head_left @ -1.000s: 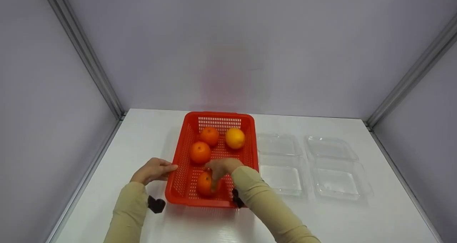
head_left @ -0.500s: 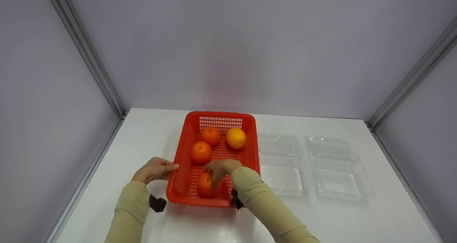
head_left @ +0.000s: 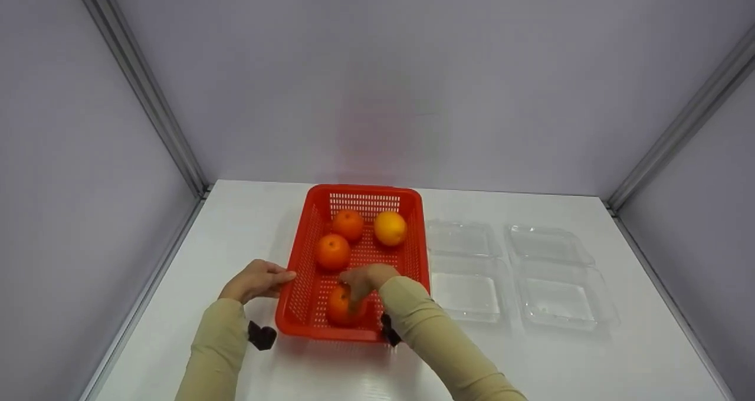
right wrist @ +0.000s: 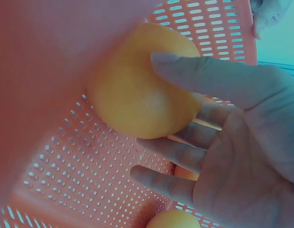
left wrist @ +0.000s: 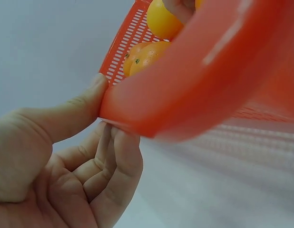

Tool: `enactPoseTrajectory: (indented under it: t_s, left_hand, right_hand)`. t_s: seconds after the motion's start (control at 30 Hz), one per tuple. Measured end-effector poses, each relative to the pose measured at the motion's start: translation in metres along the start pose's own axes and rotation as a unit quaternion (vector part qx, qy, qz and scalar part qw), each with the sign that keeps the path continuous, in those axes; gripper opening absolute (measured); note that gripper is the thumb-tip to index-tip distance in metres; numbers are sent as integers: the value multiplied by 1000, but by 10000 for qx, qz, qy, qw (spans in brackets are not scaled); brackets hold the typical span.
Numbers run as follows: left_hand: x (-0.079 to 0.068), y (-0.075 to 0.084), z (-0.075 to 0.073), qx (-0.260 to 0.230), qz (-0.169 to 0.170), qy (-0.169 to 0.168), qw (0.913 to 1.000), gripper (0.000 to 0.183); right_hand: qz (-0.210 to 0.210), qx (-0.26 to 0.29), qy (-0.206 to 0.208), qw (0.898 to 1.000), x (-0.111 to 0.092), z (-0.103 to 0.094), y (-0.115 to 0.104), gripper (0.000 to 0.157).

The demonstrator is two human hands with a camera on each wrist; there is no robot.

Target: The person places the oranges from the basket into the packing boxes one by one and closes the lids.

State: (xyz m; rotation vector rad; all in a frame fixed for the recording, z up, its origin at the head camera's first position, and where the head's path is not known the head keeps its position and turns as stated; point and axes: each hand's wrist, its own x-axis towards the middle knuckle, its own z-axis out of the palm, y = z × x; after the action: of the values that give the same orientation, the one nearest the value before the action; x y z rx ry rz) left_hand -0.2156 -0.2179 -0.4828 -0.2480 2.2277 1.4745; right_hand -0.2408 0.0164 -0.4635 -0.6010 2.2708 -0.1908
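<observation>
A red perforated plastic basket [head_left: 318, 334] stands on the white table. My left hand [head_left: 253, 280] pinches its left rim, thumb on top and curled fingers beneath, as the left wrist view shows. Inside the basket, my right hand [head_left: 367, 277] holds the nearest orange [head_left: 340, 309]. In the right wrist view the thumb lies across this orange [right wrist: 132, 95] while the fingers reach round its other side. Two more oranges, one behind [head_left: 348, 224] and one in the middle [head_left: 332, 252], lie along the left side. A yellower orange [head_left: 390, 229] sits at the back right.
To the basket's right lie two clear plastic clamshell boxes, one closer [head_left: 466, 295] and one farther right [head_left: 557, 301], both with lids folded back. Pale walls [head_left: 377, 82] enclose the table at the back and both sides.
Both hands, the basket and the fruit keep nearly the same places. The whole head view has shifted only slightly.
</observation>
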Motion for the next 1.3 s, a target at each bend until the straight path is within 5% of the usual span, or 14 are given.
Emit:
enactPoseTrajectory:
  t_s: [0.43, 0.57, 0.77, 0.87, 1.0, 1.3]
  left_hand:
    - [-1, 2, 2, 203, -19, 70, 9998, 39]
    - [0, 2, 2, 195, 43, 35, 9998, 39]
    - [0, 1, 2, 175, 14, 52, 9998, 40]
    - [0, 1, 2, 174, -4, 66, 9998, 40]
    - [0, 0, 2, 179, 40, 48, 9998, 40]
    - [-1, 2, 2, 188, 35, 44, 9998, 37]
  right_hand:
    - [-264, -813, -60, 9963, -3, -1, -10, 66]
    - [-56, -711, 43, 9974, -4, -1, -10, 62]
    - [117, -841, 171, 9962, -1, 0, -9, 48]
    - [109, -973, 139, 9951, 1, -1, -9, 24]
    - [183, -1114, 159, 9935, 0, -2, -8, 13]
    - [343, -594, 342, 9971, -5, -6, -6, 33]
